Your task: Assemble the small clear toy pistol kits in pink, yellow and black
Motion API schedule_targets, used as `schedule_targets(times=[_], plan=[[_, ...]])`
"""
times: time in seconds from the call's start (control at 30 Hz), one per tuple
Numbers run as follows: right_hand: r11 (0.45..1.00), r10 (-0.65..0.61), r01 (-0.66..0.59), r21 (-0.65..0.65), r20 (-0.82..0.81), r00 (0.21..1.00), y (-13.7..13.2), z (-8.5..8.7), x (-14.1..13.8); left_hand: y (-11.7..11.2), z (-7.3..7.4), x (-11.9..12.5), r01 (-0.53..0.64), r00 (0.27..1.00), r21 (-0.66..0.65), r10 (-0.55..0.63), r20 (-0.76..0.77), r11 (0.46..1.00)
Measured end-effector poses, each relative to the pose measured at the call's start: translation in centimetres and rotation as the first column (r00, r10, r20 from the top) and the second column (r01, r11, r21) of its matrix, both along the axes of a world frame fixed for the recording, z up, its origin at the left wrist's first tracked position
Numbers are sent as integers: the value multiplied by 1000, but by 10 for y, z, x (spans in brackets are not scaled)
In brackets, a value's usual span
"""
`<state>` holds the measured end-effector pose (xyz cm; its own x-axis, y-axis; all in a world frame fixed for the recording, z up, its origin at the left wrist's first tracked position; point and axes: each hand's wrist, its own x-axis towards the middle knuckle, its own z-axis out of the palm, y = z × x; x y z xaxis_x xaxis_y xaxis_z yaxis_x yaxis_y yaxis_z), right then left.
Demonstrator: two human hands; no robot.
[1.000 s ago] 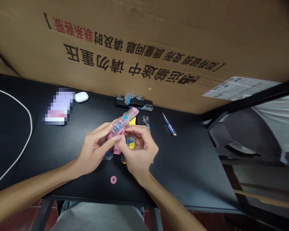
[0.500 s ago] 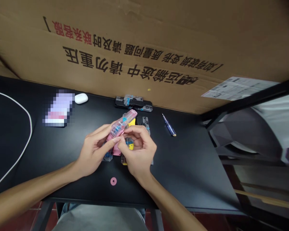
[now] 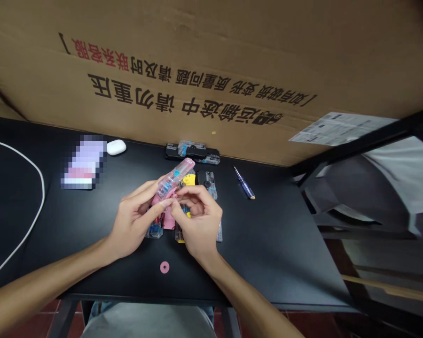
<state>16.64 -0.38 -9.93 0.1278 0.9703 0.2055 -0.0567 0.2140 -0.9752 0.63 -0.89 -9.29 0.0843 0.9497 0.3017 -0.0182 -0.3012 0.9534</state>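
Note:
My left hand (image 3: 132,220) is closed around a pink-and-clear plastic device (image 3: 172,180) with blue parts inside, which tilts up to the right above the table. My right hand (image 3: 200,218) is closed in a pinch at the device's lower edge, thumb and index finger meeting beside my left thumb. What lies between those fingertips is too small to make out. Under my hands are a clear piece with blue parts (image 3: 155,231), a pink piece (image 3: 168,220) and a yellow piece (image 3: 189,180), partly hidden. A pink disc with a centre hole (image 3: 164,267) lies near the front edge.
Clear-and-black plastic devices (image 3: 192,152) lie at the back, another (image 3: 208,184) beyond my right hand. A blue-handled screwdriver (image 3: 245,184) is to the right. A blurred-out phone (image 3: 82,164), white earbud case (image 3: 116,147) and white cable (image 3: 40,188) are left. A cardboard box (image 3: 197,37) stands behind.
The whole view has shifted slightly. Both hands keep nearly the same hold, and the pink-and-clear device is at almost the same tilt.

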Motion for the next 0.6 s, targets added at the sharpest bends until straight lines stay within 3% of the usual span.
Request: schedule_targets(times=[0.23,0.47,0.6], plan=[[995,44,-53,-82,-111,993,4,1,1,1,-3,2,21,993,-102,-8,122,995],[995,44,-54,-89,-109,993,5,4,6,18,-1,-17,-54,975,-187,93,204,981],[994,54,-60,-89,-65,996,6,6,9,44,2,-39,-293,917,-144,321,238,945]])
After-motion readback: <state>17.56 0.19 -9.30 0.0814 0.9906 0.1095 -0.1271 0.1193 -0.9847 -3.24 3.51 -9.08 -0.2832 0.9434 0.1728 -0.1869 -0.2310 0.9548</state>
